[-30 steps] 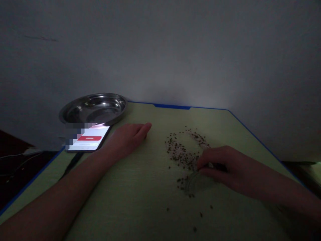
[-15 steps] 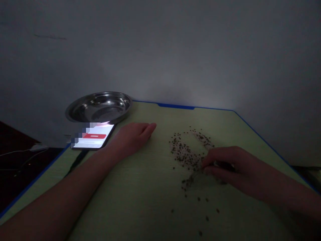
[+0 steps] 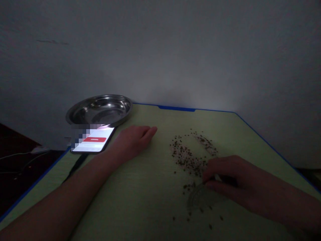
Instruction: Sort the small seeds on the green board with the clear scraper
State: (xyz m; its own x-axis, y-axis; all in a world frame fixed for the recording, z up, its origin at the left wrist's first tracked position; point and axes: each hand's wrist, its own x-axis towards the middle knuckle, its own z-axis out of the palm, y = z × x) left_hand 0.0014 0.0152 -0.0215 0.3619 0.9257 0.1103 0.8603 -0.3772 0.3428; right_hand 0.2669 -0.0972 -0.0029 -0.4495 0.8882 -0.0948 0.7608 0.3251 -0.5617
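My right hand (image 3: 230, 180) pinches a clear, curved plastic piece with fine edge marks, a protractor (image 3: 199, 197) by its look. Its far part is hidden under my fingers. The protractor is tilted over the table beside a spread of pale rice-like grains (image 3: 183, 155) mixed with small dark beans. A thinner strip of the same mix (image 3: 205, 142) lies beyond my right fingertips. Several dark beans (image 3: 210, 226) are scattered nearer to me. My left hand (image 3: 134, 139) rests on the table, closed, its fingers curled under and nothing visible in it.
A shiny steel basin (image 3: 100, 110) stands at the back left by the wall. In front of it lies a lit phone (image 3: 91, 145), with a dark strap or cable (image 3: 77, 164) beneath. The light green table (image 3: 140, 201) has a blue edge. White cables (image 3: 37, 150) hang at far left.
My right hand has moved slightly with the protractor, toward me, and some near beans have shifted. The strip of grains beyond my fingers shows more. My left hand stays at rest; the camera view shifted a little.
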